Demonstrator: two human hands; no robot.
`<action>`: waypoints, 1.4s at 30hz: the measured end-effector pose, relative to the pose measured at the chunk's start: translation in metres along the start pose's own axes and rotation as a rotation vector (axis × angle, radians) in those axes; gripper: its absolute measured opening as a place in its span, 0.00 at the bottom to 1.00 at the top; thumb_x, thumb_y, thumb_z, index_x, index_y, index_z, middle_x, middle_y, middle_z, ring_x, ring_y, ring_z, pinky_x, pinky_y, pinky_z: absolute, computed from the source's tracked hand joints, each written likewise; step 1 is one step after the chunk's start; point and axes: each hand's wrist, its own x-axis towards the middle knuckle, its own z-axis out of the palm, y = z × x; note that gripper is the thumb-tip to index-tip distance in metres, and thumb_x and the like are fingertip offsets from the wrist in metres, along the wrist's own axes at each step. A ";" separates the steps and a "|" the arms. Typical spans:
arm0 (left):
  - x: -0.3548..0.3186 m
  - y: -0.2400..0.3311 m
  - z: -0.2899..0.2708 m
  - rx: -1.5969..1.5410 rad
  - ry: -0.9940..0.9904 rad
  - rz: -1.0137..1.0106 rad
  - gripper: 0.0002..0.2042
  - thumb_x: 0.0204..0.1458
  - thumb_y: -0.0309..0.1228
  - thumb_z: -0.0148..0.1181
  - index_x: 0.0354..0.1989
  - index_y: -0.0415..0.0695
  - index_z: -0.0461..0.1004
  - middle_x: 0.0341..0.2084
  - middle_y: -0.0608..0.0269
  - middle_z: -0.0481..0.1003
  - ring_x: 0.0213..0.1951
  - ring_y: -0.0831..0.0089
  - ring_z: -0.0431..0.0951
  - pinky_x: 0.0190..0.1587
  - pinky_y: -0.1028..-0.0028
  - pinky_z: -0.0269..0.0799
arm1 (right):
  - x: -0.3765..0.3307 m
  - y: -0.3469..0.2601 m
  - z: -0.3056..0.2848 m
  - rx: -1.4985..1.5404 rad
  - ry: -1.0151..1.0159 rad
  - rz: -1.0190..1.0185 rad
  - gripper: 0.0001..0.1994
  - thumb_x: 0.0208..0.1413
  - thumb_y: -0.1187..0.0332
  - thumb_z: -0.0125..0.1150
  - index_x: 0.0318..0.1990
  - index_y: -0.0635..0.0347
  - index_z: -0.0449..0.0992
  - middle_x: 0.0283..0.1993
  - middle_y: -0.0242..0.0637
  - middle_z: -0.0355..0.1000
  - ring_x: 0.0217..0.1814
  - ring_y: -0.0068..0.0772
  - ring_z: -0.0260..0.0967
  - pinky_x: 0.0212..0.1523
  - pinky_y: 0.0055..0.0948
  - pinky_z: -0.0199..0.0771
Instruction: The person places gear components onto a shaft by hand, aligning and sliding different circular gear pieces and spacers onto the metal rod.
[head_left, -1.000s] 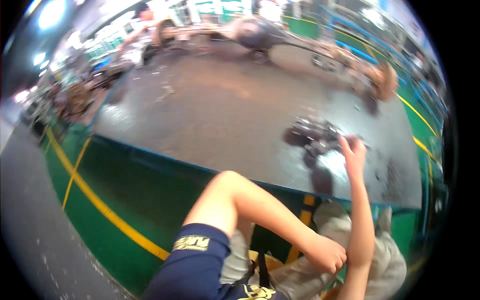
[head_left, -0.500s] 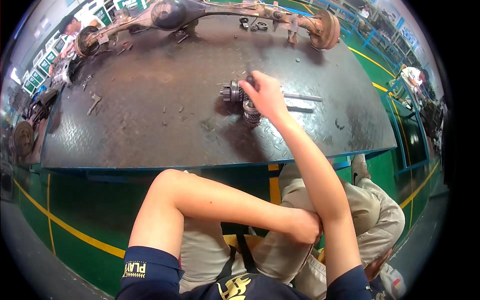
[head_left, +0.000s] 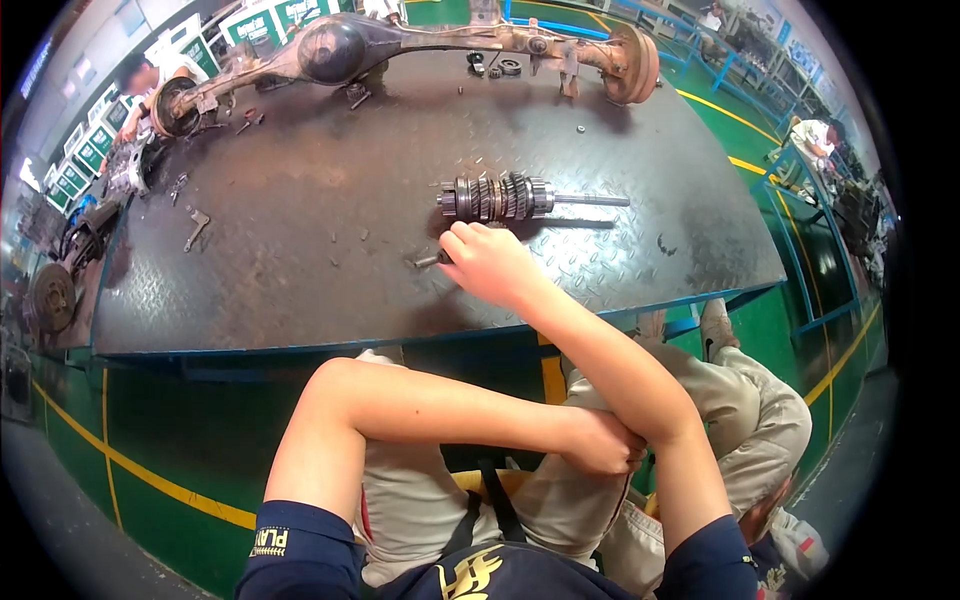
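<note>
My right hand (head_left: 487,262) is closed on a small metal shaft (head_left: 428,262) just above the table, in front of the large geared shaft. Its narrow tip sticks out to the left of my fingers; the rest is hidden under my hand. Behind my knuckles the large geared shaft (head_left: 492,197), stacked with several gears, lies on its side, its long thin end pointing right. My left hand (head_left: 605,442) rests on my lap by my right elbow, fingers curled; their inside is hidden.
A rusty axle (head_left: 430,40) with a brake drum (head_left: 632,65) spans the far side of the steel table (head_left: 290,250). A bracket-like part (head_left: 197,228) lies left, a small bearing-like ring (head_left: 510,67) at the back. People (head_left: 812,145) work beyond the table on both sides.
My right hand has moved toward me and left, from over the large geared shaft to in front of it. The small shaft it holds has tipped from upright to pointing left.
</note>
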 end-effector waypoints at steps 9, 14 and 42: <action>0.000 -0.001 -0.012 0.066 0.261 0.061 0.11 0.45 0.32 0.53 0.29 0.37 0.77 0.29 0.56 0.76 0.39 0.63 0.76 0.51 0.69 0.70 | -0.017 0.003 -0.030 0.023 -0.022 0.064 0.12 0.50 0.64 0.66 0.33 0.61 0.70 0.33 0.39 0.68 0.38 0.42 0.73 0.37 0.36 0.74; -0.001 0.001 -0.016 -0.055 0.040 0.000 0.16 0.51 0.32 0.50 0.42 0.33 0.76 0.42 0.51 0.77 0.51 0.61 0.75 0.60 0.66 0.66 | -0.021 0.008 -0.050 0.250 -0.012 0.271 0.11 0.54 0.65 0.64 0.34 0.63 0.73 0.33 0.45 0.71 0.36 0.51 0.72 0.37 0.41 0.72; -0.011 -0.023 0.002 -0.191 0.255 0.057 0.10 0.51 0.36 0.56 0.27 0.41 0.75 0.30 0.54 0.76 0.43 0.56 0.75 0.54 0.59 0.68 | 0.019 0.035 -0.019 0.225 0.027 0.417 0.14 0.54 0.62 0.65 0.37 0.63 0.72 0.33 0.47 0.72 0.36 0.53 0.70 0.37 0.43 0.70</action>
